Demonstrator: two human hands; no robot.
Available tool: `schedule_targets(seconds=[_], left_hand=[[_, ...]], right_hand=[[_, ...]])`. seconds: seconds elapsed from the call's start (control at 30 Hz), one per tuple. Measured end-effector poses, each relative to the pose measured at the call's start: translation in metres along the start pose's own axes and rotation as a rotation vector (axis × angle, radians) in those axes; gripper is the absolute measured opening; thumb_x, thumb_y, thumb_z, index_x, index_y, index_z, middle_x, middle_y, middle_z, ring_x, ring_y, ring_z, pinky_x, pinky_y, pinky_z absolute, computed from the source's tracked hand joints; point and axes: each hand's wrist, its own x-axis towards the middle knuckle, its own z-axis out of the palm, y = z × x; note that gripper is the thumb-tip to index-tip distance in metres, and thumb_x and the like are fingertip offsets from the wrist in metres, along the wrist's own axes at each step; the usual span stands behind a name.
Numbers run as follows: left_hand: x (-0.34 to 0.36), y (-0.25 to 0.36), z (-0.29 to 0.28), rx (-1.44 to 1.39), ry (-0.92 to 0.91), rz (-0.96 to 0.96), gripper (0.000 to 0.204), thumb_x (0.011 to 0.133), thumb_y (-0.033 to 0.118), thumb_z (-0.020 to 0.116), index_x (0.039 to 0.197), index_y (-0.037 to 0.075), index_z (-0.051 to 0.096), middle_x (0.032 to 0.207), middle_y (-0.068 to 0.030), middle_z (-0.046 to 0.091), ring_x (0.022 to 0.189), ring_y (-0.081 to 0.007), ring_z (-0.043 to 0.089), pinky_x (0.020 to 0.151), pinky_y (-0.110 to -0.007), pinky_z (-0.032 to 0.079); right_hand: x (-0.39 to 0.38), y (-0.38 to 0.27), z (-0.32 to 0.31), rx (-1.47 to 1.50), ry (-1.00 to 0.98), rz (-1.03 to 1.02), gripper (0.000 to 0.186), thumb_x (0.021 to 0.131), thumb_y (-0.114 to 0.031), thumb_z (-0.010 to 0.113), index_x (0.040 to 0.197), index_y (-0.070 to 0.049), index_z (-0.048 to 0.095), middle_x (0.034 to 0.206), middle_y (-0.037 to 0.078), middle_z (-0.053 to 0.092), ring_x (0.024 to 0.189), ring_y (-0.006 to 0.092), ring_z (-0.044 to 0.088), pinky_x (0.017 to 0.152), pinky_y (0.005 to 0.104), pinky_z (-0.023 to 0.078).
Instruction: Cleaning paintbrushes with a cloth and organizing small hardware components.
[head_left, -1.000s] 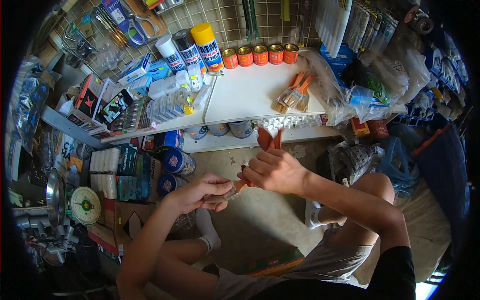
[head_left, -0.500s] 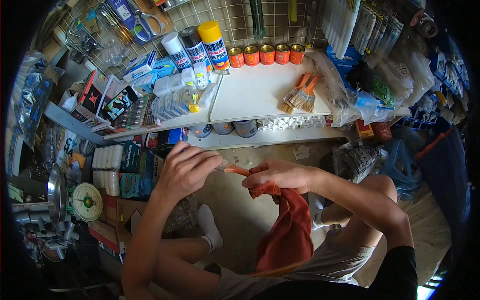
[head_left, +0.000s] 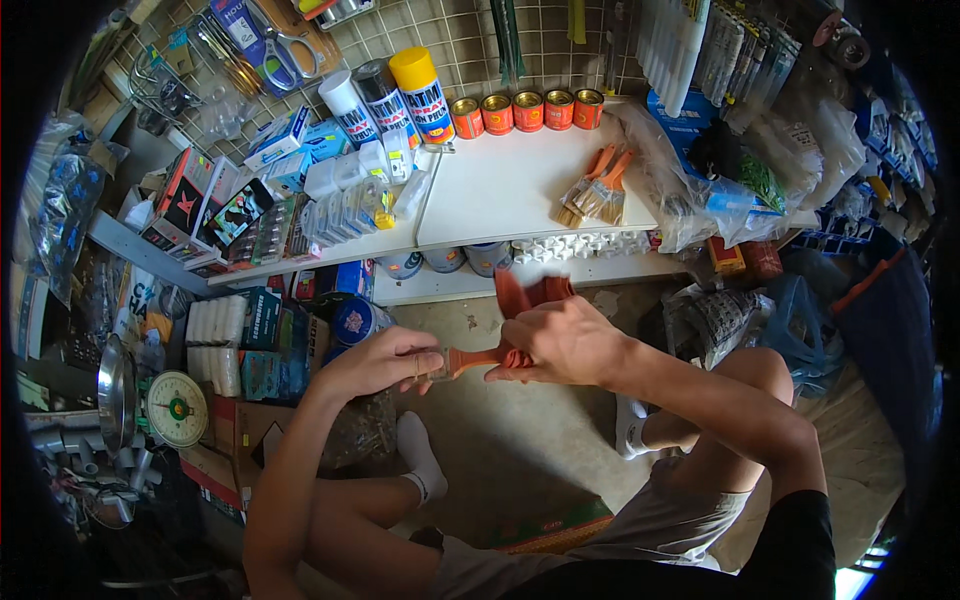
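Observation:
Between my hands is a paintbrush (head_left: 468, 360) with an orange handle, held level above the floor in front of the shelf. My left hand (head_left: 385, 362) pinches its bristle end, and the fingers cover most of the bristles. My right hand (head_left: 562, 345) is closed round a rust-red cloth (head_left: 535, 290) that wraps the handle's end. The cloth's loose part stands up beyond my knuckles, blurred by motion. More orange-handled paintbrushes (head_left: 598, 190) lie in a small pile on the white shelf (head_left: 490, 195).
Several small orange tins (head_left: 528, 111) line the shelf's back, beside spray cans (head_left: 422, 95). Small boxes and a phone (head_left: 243, 213) stand at the left. A dial scale (head_left: 177, 408) is at far left. Plastic bags (head_left: 800, 325) lie at the right. A blue-lidded can (head_left: 355, 320) is beside my left hand.
The cloth, which hung below my right hand, has swung up and beyond it. My left hand has moved down slightly, and the brush now lies closer to level.

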Motion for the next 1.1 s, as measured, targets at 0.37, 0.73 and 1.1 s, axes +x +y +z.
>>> schedule_targets(seconds=[0.37,0.73,1.1], left_hand=[[-0.005,0.007,0.003,1.13,0.907,0.723,0.016,0.085,0.014,0.076,0.093,0.003,0.068,0.082,-0.011,0.074,0.073,-0.0328,0.069,0.076,-0.041,0.049],[-0.007,-0.02,-0.003,-0.231,-0.276,-0.093,0.039,0.106,0.038,0.056,0.107,0.0,0.065,0.084,-0.0098,0.071,0.06,-0.0088,0.058,0.058,-0.025,0.046],[0.015,0.009,0.039,0.673,0.768,0.512,0.018,0.101,0.016,0.062,0.102,-0.001,0.066,0.079,-0.0112,0.074,0.067,-0.0153,0.071,0.06,-0.031,0.052]], right_hand=[[-0.001,0.005,0.03,2.183,-0.302,1.136,0.029,0.105,-0.036,0.057,0.1,-0.009,0.067,0.078,-0.003,0.053,0.06,0.0062,0.042,0.055,0.0245,0.042],[0.005,0.008,-0.019,0.268,0.208,-0.081,0.039,0.093,-0.039,0.073,0.077,-0.004,0.068,0.067,0.012,0.068,0.06,0.0275,0.068,0.061,0.0375,0.055],[0.012,0.013,0.019,1.326,0.542,1.081,0.057,0.104,-0.05,0.057,0.084,0.002,0.07,0.065,0.004,0.054,0.052,0.0123,0.058,0.053,0.0315,0.058]])
